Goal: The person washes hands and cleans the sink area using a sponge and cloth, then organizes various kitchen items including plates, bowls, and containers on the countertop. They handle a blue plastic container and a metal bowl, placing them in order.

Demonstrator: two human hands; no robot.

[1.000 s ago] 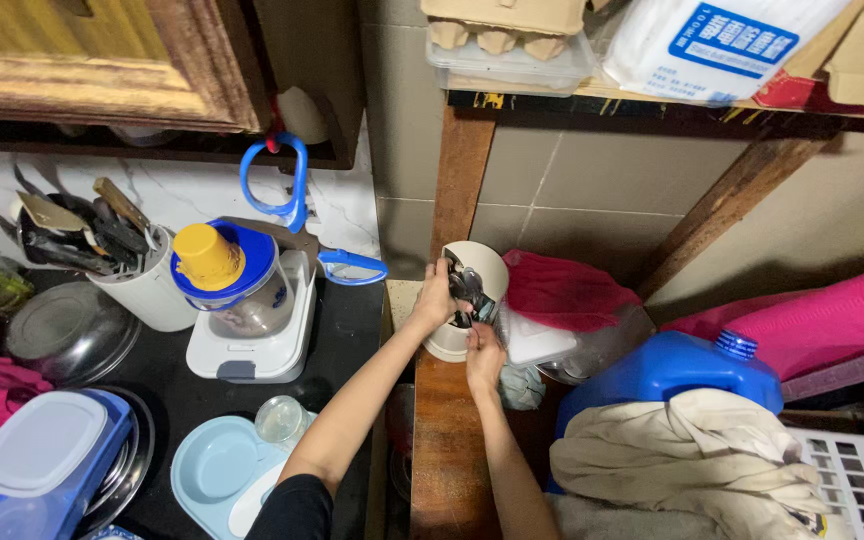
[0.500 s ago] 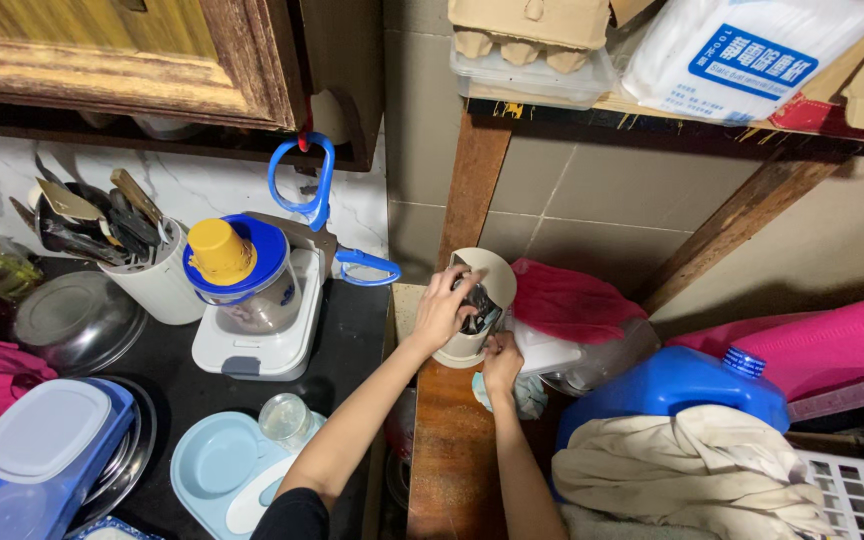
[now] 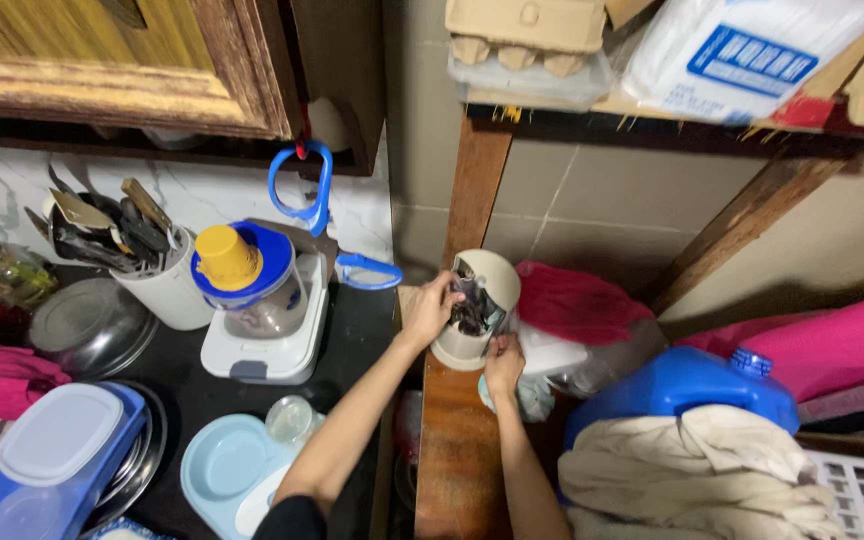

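Right now a cream holder (image 3: 472,310) stands on the wooden shelf (image 3: 457,450), just right of the black worktop (image 3: 192,390), with dark utensils (image 3: 472,305) showing through the opening in its side. The left hand (image 3: 430,312) is clasped on the left wall of the holder, fingers curled at the edge of that opening. The right hand (image 3: 503,362) sits lower, at the foot of the holder on its right side, fingers bent against the base; whether it truly grips or only presses I cannot tell. A red cloth (image 3: 577,300) lies just right of the holder.

Left of the holder, on the worktop, a white jar (image 3: 167,290) is crammed with spoons and spatulas. Nearer the holder stands a white appliance (image 3: 267,340) carrying a clear bowl with a blue lid and yellow cap (image 3: 227,256). Below the holder and to its left, a pale blue dish (image 3: 222,470) holds an upturned glass (image 3: 290,420).
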